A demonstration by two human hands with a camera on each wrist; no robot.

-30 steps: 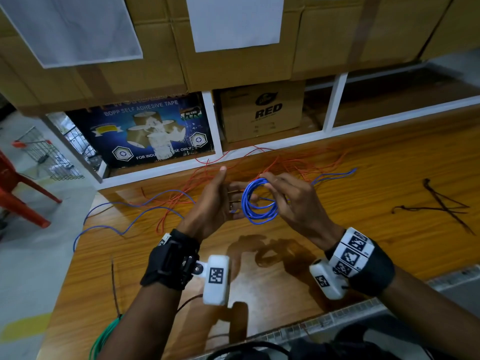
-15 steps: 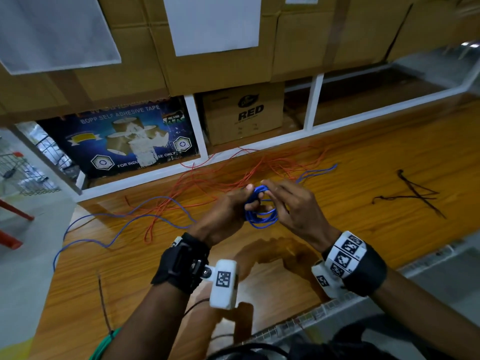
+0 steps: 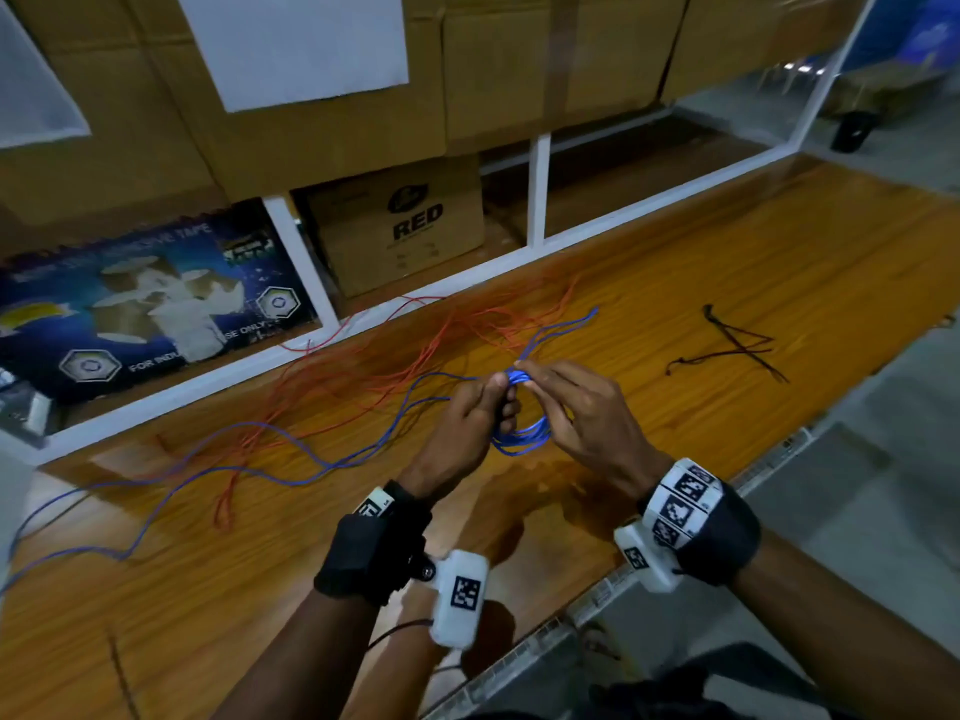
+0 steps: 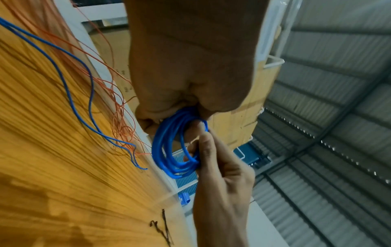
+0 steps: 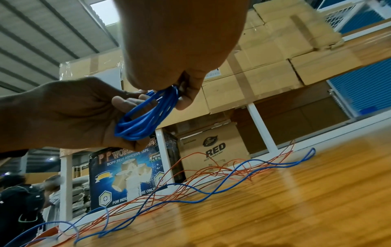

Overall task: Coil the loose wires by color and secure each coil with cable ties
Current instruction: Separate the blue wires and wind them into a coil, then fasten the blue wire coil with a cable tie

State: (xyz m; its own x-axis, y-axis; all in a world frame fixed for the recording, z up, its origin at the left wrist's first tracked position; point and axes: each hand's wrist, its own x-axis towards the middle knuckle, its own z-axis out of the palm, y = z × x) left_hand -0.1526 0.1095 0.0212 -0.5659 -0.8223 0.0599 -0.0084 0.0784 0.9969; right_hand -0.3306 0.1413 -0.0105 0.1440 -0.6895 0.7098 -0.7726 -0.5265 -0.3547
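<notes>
A small coil of blue wire (image 3: pixel 522 436) (image 4: pixel 169 150) (image 5: pixel 146 120) hangs between both hands above the wooden table (image 3: pixel 727 283). My left hand (image 3: pixel 467 423) (image 5: pixel 69 113) grips the coil's left side, fingers curled round the loops. My right hand (image 3: pixel 576 413) (image 4: pixel 217 175) pinches the top of the coil with thumb and forefinger. Loose tails of blue wire (image 3: pixel 260 459) (image 5: pixel 232 177) trail off to the left over the table. A tangle of red wire (image 3: pixel 415 350) (image 5: pixel 201 177) lies behind the hands. Black cable ties (image 3: pixel 737 345) (image 4: pixel 162 229) lie on the table to the right.
A white shelf frame (image 3: pixel 537 194) with cardboard boxes (image 3: pixel 400 226) and a blue tape carton (image 3: pixel 145 304) runs along the table's far edge. The near table edge (image 3: pixel 623 574) runs under my wrists. People stand in the background (image 5: pixel 21 200) of the right wrist view.
My left hand, open beside the coil a second ago, has closed round it. The right hand has shifted to the coil's top. The view has swung right.
</notes>
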